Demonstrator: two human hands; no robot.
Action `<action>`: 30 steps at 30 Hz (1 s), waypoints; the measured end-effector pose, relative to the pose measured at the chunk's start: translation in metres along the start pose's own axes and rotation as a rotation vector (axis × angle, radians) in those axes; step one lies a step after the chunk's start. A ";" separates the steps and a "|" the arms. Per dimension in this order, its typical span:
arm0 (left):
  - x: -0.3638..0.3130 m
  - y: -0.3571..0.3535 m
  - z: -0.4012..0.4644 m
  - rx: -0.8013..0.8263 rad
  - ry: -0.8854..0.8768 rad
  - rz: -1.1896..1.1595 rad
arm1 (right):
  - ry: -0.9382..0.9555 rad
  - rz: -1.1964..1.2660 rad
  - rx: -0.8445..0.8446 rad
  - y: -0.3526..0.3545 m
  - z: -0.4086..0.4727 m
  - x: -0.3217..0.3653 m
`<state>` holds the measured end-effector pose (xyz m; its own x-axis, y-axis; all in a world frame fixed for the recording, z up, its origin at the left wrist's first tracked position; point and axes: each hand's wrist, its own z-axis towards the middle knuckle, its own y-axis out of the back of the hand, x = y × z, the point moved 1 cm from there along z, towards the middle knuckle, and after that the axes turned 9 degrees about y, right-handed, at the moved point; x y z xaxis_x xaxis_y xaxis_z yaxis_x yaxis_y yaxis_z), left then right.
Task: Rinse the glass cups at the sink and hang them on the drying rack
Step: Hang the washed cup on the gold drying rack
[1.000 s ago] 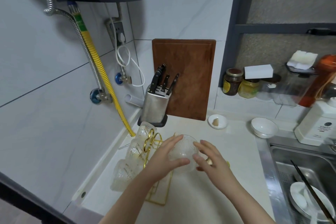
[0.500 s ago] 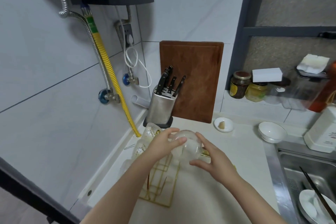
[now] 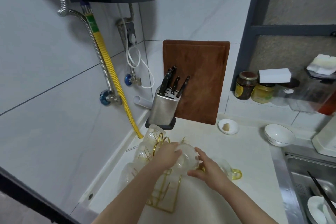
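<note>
Centrally, both hands hold one clear glass cup [image 3: 187,158] above the gold wire drying rack [image 3: 163,194] on the pale worktop [image 3: 245,151]. Left hand [image 3: 167,156]: fingers curled over the cup's left side, forearm reaching in from below. Right hand [image 3: 209,171]: thumb and fingers cupping its lower right side near a gold handle. Hung cups [image 3: 145,149] with gold trim sit on the rack's left arms, beside the left wrist; another gold-handled cup [image 3: 231,171] lies just right of the right hand. Labels on the brown jar [image 3: 245,85] and the yellow jar [image 3: 261,92] are too blurred to read. Behind stand a steel knife block [image 3: 163,109] and a wooden cutting board [image 3: 198,80]; the sink [image 3: 309,178] lies at right.
</note>
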<state>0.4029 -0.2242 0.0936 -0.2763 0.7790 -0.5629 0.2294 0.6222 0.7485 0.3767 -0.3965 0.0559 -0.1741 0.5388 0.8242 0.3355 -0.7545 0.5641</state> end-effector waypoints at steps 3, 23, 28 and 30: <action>0.003 -0.010 0.002 -0.019 -0.010 0.055 | -0.049 0.027 0.041 -0.009 0.003 -0.006; 0.017 -0.030 0.007 -0.203 -0.045 0.037 | -0.069 0.000 0.041 -0.018 0.009 -0.029; -0.006 -0.039 -0.002 -0.317 -0.243 0.092 | -0.040 -0.038 -0.075 0.017 -0.005 -0.039; -0.021 -0.048 -0.005 -0.280 -0.311 0.084 | -0.033 -0.091 -0.141 0.038 -0.012 -0.051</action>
<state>0.3930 -0.2707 0.0716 0.0368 0.8389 -0.5431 -0.0348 0.5442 0.8382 0.3869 -0.4573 0.0362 -0.1667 0.6178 0.7685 0.1859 -0.7457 0.6398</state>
